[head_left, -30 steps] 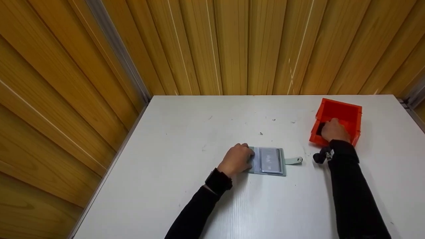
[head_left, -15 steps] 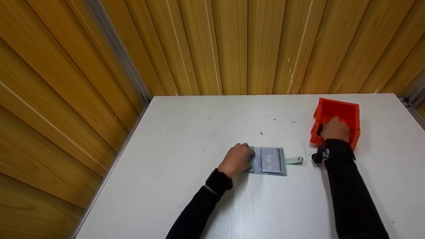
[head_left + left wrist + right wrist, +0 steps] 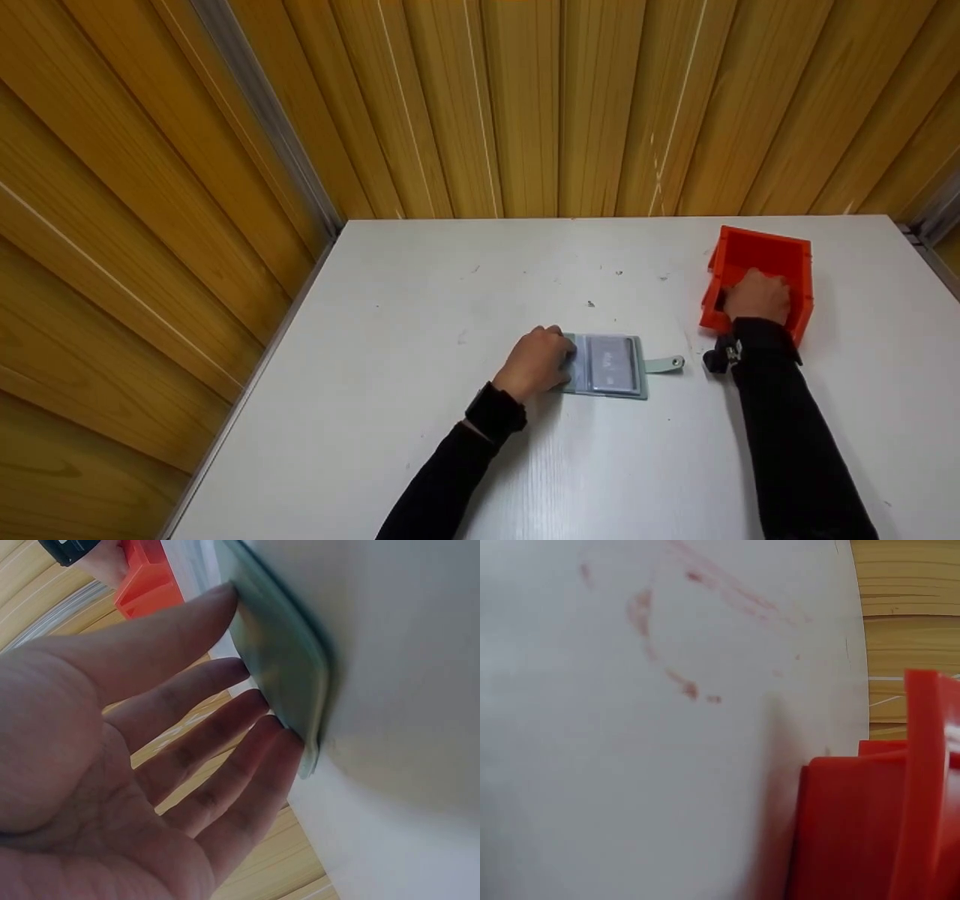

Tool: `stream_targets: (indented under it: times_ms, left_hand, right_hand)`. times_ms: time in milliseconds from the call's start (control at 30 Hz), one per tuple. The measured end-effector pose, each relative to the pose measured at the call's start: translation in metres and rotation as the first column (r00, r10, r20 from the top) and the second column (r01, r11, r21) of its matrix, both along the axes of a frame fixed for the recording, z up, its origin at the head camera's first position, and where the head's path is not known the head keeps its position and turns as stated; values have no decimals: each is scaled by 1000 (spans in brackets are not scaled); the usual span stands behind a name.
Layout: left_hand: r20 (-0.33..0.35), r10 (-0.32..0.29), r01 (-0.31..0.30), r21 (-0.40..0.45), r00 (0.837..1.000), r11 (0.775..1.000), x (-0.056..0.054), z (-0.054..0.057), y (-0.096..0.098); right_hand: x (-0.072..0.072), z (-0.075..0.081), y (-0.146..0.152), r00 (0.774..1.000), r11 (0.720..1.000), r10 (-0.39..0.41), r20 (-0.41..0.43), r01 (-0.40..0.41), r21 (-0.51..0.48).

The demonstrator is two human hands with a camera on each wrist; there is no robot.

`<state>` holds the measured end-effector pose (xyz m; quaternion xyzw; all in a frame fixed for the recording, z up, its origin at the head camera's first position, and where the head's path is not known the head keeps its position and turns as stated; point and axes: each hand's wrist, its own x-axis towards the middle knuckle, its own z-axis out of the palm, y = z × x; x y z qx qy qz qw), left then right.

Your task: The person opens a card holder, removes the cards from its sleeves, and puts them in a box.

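Observation:
A pale green card holder (image 3: 613,365) lies spread on the white table, its clear sleeves facing up and its snap strap (image 3: 664,364) pointing right. On its left flap rest the fingertips of my left hand (image 3: 531,363). The left wrist view shows that hand's fingers nearly straight, touching the green cover (image 3: 281,660). My right hand (image 3: 757,296) is down inside a red plastic bin (image 3: 772,247), with its fingertips hidden. A sliver of something dark (image 3: 721,298) shows at that hand's left. In the right wrist view only the bin's outer wall (image 3: 855,832) appears, not the hand.
The white table (image 3: 420,315) has small scuffs and specks. Wood-patterned panels (image 3: 525,112) rise behind it and along its left side. A dark wrist-worn device (image 3: 718,358) juts from the right wrist beside the bin.
The red bin and my right hand have shifted slightly left. Less of the dark thing beside the right hand shows. My left hand and the card holder stay in place.

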<state>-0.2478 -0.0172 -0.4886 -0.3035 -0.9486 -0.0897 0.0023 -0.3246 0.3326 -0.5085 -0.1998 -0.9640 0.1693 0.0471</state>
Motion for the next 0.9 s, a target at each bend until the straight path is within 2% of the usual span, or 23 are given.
stream_targets:
  times_ms: [267,500,667,800,900]
  left_hand:
    - [0,-10,10,9,1000,1000,-1,0,1]
    - [0,-8,8,27,1000,1000,1,1,0]
    - [-11,-10,10,11,1000,1000,1,1,2]
    - [-8,2,-2,3,1000,1000,1,1,2]
    - [12,19,-19,22,1000,1000,1,1,2]
  right_hand:
    - [3,-2,3,997,999,29,-70,-30,-19]
    - [3,-1,2,999,997,9,-41,-12,-75]
    - [5,1,4,998,998,19,-52,-22,-59]
    - [6,9,3,995,997,36,-93,-42,-65]
    - [6,25,-2,992,995,33,-124,-44,-86]
